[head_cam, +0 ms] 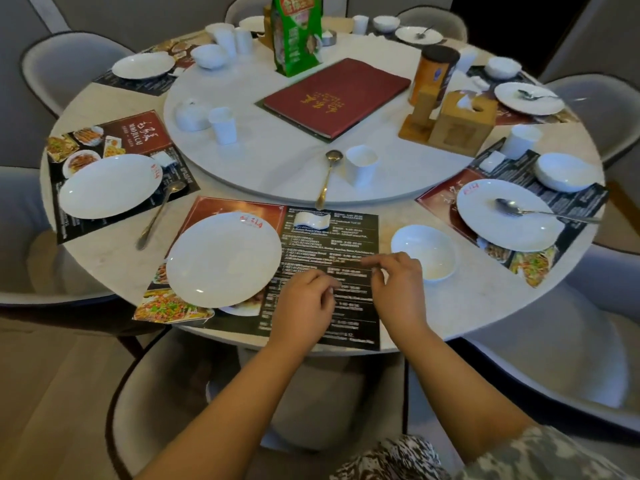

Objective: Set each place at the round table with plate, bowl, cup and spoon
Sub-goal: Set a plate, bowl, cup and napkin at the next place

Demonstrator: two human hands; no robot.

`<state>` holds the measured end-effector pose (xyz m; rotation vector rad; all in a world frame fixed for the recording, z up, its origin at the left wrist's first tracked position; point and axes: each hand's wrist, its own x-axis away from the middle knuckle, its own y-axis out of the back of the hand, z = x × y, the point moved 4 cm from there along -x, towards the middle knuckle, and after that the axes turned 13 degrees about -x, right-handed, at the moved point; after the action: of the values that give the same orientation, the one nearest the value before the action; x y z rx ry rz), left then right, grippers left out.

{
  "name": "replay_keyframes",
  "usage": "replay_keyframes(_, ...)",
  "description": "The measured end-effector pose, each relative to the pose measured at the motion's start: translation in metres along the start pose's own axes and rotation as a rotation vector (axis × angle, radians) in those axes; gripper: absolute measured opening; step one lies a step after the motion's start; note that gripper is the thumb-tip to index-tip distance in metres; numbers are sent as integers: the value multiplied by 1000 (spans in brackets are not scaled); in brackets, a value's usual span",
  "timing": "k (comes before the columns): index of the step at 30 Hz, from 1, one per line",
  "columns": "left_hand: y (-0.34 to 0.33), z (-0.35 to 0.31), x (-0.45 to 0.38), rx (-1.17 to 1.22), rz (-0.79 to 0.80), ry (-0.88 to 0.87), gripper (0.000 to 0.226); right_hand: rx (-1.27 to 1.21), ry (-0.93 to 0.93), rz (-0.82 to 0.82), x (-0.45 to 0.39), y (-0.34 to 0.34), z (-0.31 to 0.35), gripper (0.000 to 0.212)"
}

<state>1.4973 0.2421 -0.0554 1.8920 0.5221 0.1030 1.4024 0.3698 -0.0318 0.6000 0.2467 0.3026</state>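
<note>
Marble top: pale round table (114, 258), with a raised round turntable (277, 168) in the middle.
Room: grey padded chairs (554, 358) ring the table; grey walls behind.
Mat: dark printed placemat (329, 233) at the near edge, photos of food on its left part.
Plate: white plate (223, 259) lies on the mat's left half.
Bowl: white bowl (424, 251) stands on the bare top just right of the mat, mouth up.
Spoon: gold-handled spoon (327, 178) lies on the turntable's near rim; long axis runs near to far, bowl end at the far end, handle tip pointing at the mat.
Cup: white cup (360, 166) stands upright just right of the spoon, on the turntable.
Rest: small white spoon rest (311, 220) sits at the mat's far edge.
Left hand: left hand (304, 303) over the mat's right half, fingers curled loosely, holding nothing.
Right hand: right hand (398, 289) beside it, near the bowl, forefinger stretched leftward, other fingers bent, holding nothing.
Centre: red menu (337, 97), green bag (296, 32) and wooden tissue box (457, 124) on the turntable.
</note>
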Motion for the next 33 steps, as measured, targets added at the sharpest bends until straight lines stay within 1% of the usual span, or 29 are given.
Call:
replay_keyframes(4,-14,-39,-27,199,92,117,22,72,-70,-75,-11,34,-21,25)
replay_keyframes(6,-25,-55,-40,307,135,186,27,118,-96,-100,-18,49,-34,26)
replay_keyframes(9,-46,-75,-58,394,177,253,35,158,-132,-98,-26,65,-51,30)
replay_keyframes(11,-57,-84,-68,430,186,294,38,99,-178,-63,-32,71,-61,34)
replay_keyframes(15,-69,-93,-80,433,199,359,37,-115,-274,57,-43,75,-77,37)
replay_keyframes(18,-71,-93,-81,419,190,405,42,-193,-300,114,-46,76,-80,38)
replay_keyframes(21,-68,-89,-76,446,178,457,42,-231,-288,139,-49,74,-77,43)
replay_keyframes(26,-36,-61,-53,493,67,590,35,-249,-219,231,-47,54,-52,42)
replay_keyframes(30,-5,-30,-32,466,-32,700,31,-269,-166,357,-40,23,-23,40)
replay_keyframes(33,8,-11,-19,435,-57,797,33,-264,-128,414,-34,2,-5,41)
